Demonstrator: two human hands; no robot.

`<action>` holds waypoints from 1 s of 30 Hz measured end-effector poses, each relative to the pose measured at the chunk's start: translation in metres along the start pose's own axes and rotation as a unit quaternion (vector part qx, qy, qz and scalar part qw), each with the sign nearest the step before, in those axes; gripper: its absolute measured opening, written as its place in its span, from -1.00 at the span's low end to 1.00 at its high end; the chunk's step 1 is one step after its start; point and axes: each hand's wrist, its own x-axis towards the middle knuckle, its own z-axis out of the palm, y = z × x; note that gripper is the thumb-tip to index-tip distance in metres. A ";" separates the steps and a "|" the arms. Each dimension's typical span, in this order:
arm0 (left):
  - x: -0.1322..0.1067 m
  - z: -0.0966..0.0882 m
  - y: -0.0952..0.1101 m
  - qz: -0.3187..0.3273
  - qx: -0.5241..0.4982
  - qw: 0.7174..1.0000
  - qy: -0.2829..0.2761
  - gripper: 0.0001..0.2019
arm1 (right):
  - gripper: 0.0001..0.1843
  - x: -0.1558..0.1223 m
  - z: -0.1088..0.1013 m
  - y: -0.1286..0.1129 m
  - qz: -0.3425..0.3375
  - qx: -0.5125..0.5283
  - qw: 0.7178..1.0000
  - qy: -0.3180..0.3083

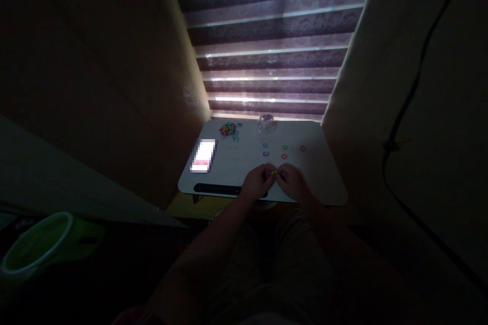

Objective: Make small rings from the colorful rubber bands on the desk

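Note:
My left hand (260, 181) and my right hand (292, 181) meet over the front part of the small white table (229, 167). Pinched between the fingertips of both is a small yellow ring (273, 173), which looks like an elastic hair tie; fingers cover part of it. Just beyond my hands lie several single rings of the same sort: a blue one (265, 145), a purple one (266, 154), a green one (284, 147), a red one (284, 156) and another red one (303, 148). Dim light hides finer detail.
A pile of coloured rings (227, 129) lies at the back left, near a phone (204, 155) with a bright, blurred screen. At the back stands a clear round container (266, 124). A black slot strip (217, 190) runs along the front edge. A green bin (53, 244) stands lower left.

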 end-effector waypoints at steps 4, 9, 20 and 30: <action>0.000 0.000 -0.001 0.008 0.010 1.000 0.005 -0.80 | -0.89 0.000 0.000 -0.001 -0.007 -0.002 1.000 0.006; 0.001 0.001 -0.002 0.020 -0.007 1.000 0.007 -0.81 | -0.90 0.000 -0.001 -0.002 -0.003 -0.001 1.000 0.003; 0.000 0.000 0.001 -0.012 -0.019 1.000 0.015 -0.78 | -0.91 0.000 0.000 0.000 -0.001 0.012 1.000 0.001; 0.000 0.000 -0.001 -0.008 0.005 1.000 -0.001 -0.81 | -0.87 0.000 -0.002 -0.003 0.003 0.003 1.000 -0.002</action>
